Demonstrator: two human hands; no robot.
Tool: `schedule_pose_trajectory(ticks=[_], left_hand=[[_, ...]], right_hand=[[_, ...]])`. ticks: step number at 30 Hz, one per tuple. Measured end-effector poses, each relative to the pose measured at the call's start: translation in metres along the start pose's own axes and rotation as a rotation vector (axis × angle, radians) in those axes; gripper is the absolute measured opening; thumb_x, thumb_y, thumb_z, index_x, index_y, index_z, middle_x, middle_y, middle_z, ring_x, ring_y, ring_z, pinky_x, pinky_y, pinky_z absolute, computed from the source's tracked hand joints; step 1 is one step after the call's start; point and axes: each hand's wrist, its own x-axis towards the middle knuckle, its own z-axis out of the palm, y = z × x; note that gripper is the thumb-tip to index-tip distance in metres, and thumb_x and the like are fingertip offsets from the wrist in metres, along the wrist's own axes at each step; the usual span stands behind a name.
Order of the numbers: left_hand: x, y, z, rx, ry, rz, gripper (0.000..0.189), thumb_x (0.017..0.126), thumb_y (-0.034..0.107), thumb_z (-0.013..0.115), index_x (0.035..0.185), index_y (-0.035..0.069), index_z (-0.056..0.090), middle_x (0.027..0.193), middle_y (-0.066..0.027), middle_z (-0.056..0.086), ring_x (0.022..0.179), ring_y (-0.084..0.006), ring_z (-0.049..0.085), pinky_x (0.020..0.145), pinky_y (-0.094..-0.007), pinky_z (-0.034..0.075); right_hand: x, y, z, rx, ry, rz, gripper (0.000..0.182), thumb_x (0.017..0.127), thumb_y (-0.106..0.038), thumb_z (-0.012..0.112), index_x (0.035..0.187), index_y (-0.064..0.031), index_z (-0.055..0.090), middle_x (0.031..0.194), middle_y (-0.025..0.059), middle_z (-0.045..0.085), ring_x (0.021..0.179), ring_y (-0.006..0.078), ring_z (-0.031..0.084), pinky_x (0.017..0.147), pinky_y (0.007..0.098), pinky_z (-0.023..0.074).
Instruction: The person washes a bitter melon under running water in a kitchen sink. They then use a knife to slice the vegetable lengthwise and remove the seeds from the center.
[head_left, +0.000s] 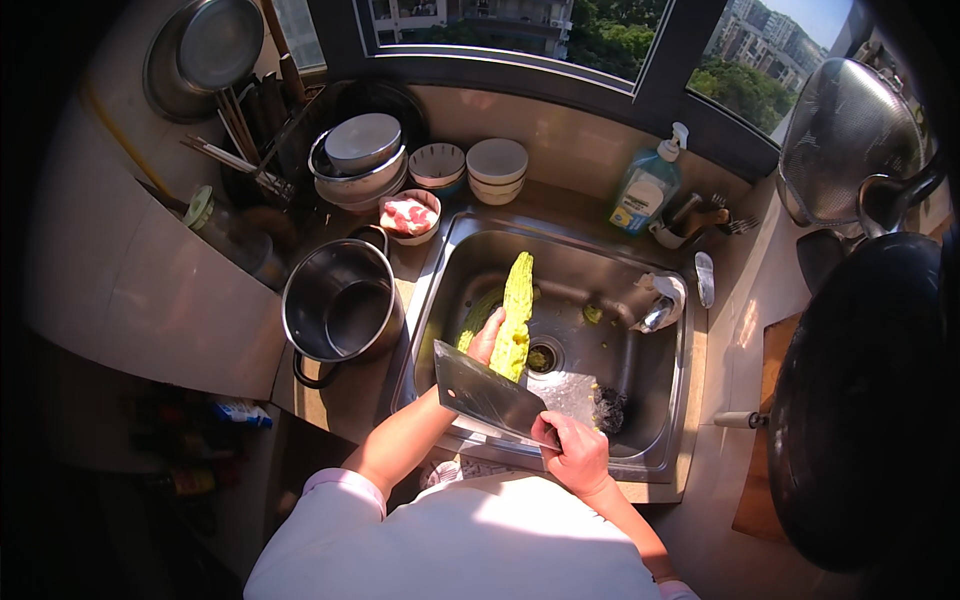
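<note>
My left hand (486, 339) grips a pale green bitter melon (517, 311) lengthwise over a stainless steel sink (570, 300), its tip pointing away from me. Pits and a gouge mark the melon's lower half. In my right hand (574, 450) is the handle of a cleaver (487, 394). Its broad blade slants in front of my left wrist and covers the melon's near end. Whether the edge touches the melon, I cannot tell. Behind my left hand, another green piece (478, 315) lies in the sink, partly hidden.
Left of the sink stands a deep pot (341, 300); behind it, a bowl holds raw meat (409, 216). Stacked bowls (497, 169) and a soap bottle (646, 187) line the back. A faucet (660, 311), black scrubber (609, 409) and drain (544, 356) are in the sink. A wok (862, 405) hangs right.
</note>
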Motion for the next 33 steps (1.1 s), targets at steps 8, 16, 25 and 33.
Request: schedule_pose_trajectory(ticks=[8,16,25,33], left_hand=[[-0.007,0.003,0.009,0.060,0.045,0.041,0.043,0.087,0.053,0.047,0.094,0.013,0.060,0.071,-0.0006,0.061,0.058,-0.0137,0.058,0.052,-0.0281,0.047],[-0.007,0.002,-0.001,0.105,0.052,0.043,0.045,0.089,0.053,0.042,0.094,0.011,0.059,0.072,-0.0024,0.059,0.058,-0.0153,0.057,0.052,-0.0294,0.048],[-0.028,0.013,0.022,0.180,0.149,0.248,0.045,0.091,0.050,0.040,0.093,0.008,0.057,0.071,-0.0040,0.058,0.057,-0.0149,0.057,0.052,-0.0287,0.048],[-0.012,0.001,0.004,0.078,0.115,0.110,0.043,0.089,0.050,0.043,0.094,0.010,0.057,0.070,-0.0037,0.057,0.058,-0.0169,0.055,0.053,-0.0301,0.047]], right_hand=[[0.003,-0.004,0.000,-0.073,-0.026,0.010,0.031,0.065,0.003,0.064,0.093,-0.0078,0.057,0.069,0.0029,0.062,0.057,0.0206,0.061,0.051,0.0286,0.0475],[-0.009,0.017,0.009,-0.176,0.005,0.008,0.028,0.066,-0.002,0.065,0.091,-0.0099,0.056,0.066,0.0021,0.060,0.058,0.0200,0.060,0.051,0.0291,0.0472],[-0.008,0.006,0.016,-0.126,-0.080,0.121,0.030,0.066,0.002,0.064,0.092,-0.0087,0.054,0.074,0.0033,0.063,0.061,0.0228,0.062,0.054,0.0316,0.0483],[-0.003,0.016,0.022,-0.155,-0.006,0.047,0.028,0.067,0.000,0.064,0.092,-0.0082,0.055,0.072,0.0043,0.062,0.061,0.0242,0.061,0.054,0.0322,0.0485]])
